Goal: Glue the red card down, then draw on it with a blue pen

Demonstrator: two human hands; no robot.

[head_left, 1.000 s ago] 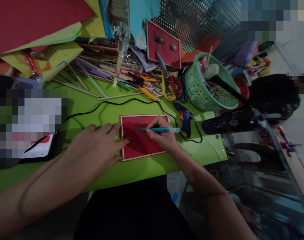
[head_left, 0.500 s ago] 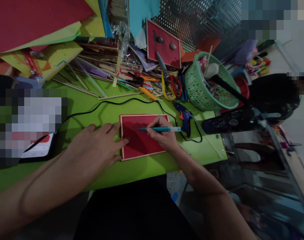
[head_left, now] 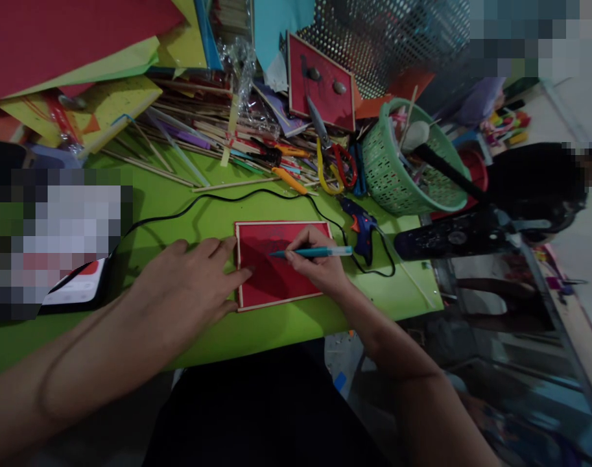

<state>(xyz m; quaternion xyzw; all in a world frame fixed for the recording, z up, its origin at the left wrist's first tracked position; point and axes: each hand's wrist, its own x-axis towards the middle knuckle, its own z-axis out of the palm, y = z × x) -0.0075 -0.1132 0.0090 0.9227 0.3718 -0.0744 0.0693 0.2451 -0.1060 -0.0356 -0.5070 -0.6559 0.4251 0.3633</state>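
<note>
A red card (head_left: 276, 282) with thin wooden strips along its edges lies on the green table. Faint dark marks show on its upper middle. My right hand (head_left: 319, 259) grips a teal pen (head_left: 319, 251), its tip at the card just below those marks. Spread out at the card's left edge, my left hand (head_left: 193, 279) has its fingers apart, with one fingertip resting over the red surface. A blue glue gun (head_left: 362, 230) lies just right of the card.
Behind the card runs a black cable (head_left: 189, 211). Scissors (head_left: 334, 162), thin wooden sticks (head_left: 150, 165) and a green basket (head_left: 397, 175) stand farther back. A second framed red card (head_left: 319, 84) leans there. At left lies a phone (head_left: 82, 285).
The pen tip has shifted very slightly across the card, and the dark marks look a little fuller. My left hand stays in place.
</note>
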